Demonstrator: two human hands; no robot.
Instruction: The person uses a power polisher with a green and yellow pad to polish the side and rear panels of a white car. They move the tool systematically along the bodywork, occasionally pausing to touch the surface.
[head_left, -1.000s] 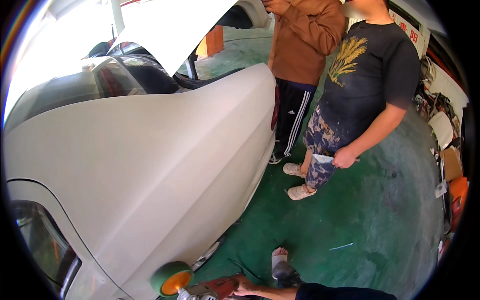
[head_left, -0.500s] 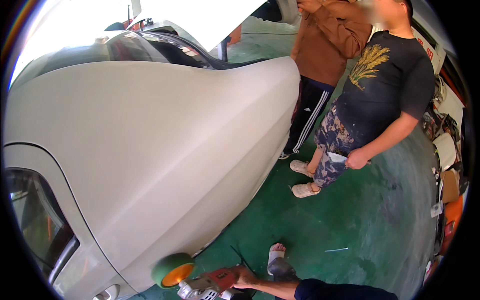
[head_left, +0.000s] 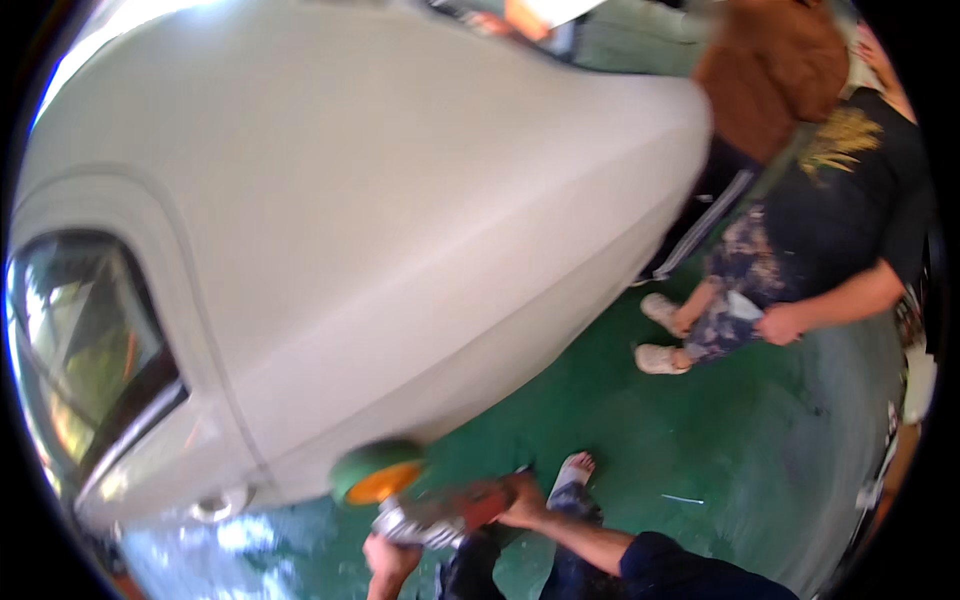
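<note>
While the big white car (head_left: 380,230) filled most of the view, its dark headlight (head_left: 80,350) sat far to the left, shiny with green and orange glints. Low on the car, just under the white side, a round pad (head_left: 375,472) pressed up against the paint. The pad was green with an orange back. It sat on the end of a polisher (head_left: 440,515), a tool with a silver middle and a red part.

Both hands held that tool. The left hand (head_left: 388,555) was curled under the silver part, and its fingers looked wrapped round it, though blur hid them a bit. The right hand (head_left: 522,500) was closed over the red part on top. I think two hands were used so the tool stayed steady and the pad stayed flat on the car. The person's shoe (head_left: 575,470) stood on the green floor (head_left: 700,460) just beside the right hand.

Further right, two other people stood close to the car, well apart from the tool. One wore a brown top (head_left: 775,70). The other wore a black shirt (head_left: 850,200) with a yellow picture on the chest, shaped a bit like a feather. At the far right edge some white things hung, too blurred to tell. I saw no clear boxes or signs.
</note>
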